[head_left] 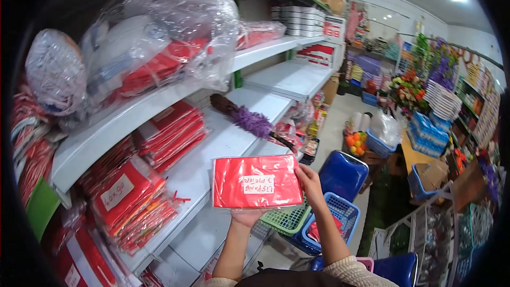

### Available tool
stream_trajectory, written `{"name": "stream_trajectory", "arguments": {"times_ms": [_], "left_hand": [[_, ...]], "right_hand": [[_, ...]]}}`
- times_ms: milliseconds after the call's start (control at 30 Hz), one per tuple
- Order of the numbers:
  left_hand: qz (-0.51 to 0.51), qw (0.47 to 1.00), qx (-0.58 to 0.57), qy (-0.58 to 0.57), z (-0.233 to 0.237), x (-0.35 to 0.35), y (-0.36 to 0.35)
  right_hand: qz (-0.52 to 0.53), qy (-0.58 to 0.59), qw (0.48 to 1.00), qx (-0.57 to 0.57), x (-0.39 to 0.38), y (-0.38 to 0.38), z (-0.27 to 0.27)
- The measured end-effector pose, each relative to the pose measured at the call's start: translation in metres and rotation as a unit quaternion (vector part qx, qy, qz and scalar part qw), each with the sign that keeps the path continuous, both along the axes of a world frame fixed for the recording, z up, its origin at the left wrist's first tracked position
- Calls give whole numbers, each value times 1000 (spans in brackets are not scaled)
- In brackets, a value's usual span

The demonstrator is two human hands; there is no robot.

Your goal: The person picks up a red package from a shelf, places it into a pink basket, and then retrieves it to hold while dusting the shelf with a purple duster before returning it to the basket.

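A flat red packet of folded cloth (228, 183) in clear plastic is held up in front of me. Its white label (258, 184) has handwriting that appears upside down. My left hand (247, 217) grips the packet at its lower edge, with the fingers hidden behind it. At the right edge, my right hand (308, 178) pinches the same packet, thumb on the front. Stacked red packets (172, 133) lie on the shelf to the left, beside another pile labelled 60x90 (118, 191). Beyond my hands a purple feather duster (249, 120) rests on the shelf.
White metal shelves (207, 143) run along the left. A big clear plastic bag (175, 32) sits on the upper shelf. Below my hands stand a green basket (287, 219) and a blue basket (340, 207), near a blue chair (345, 175). Shop goods line the right side of the aisle.
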State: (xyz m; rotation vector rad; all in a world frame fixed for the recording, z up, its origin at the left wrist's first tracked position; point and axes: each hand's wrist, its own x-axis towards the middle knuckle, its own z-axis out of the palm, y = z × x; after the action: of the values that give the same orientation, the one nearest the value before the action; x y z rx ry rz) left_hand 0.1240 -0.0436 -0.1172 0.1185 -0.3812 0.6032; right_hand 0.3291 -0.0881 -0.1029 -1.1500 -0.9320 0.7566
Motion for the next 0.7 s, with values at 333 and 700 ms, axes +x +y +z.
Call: {"name": "stream_trajectory", "arguments": {"times_ms": [333, 700], "left_hand": [[211, 973, 69, 56, -11, -53, 1], [210, 975, 43, 62, -18, -60, 1]], "right_hand": [[-232, -570, 776, 141, -1, 123, 44], [-181, -562, 804, -71, -1, 136, -3]]}}
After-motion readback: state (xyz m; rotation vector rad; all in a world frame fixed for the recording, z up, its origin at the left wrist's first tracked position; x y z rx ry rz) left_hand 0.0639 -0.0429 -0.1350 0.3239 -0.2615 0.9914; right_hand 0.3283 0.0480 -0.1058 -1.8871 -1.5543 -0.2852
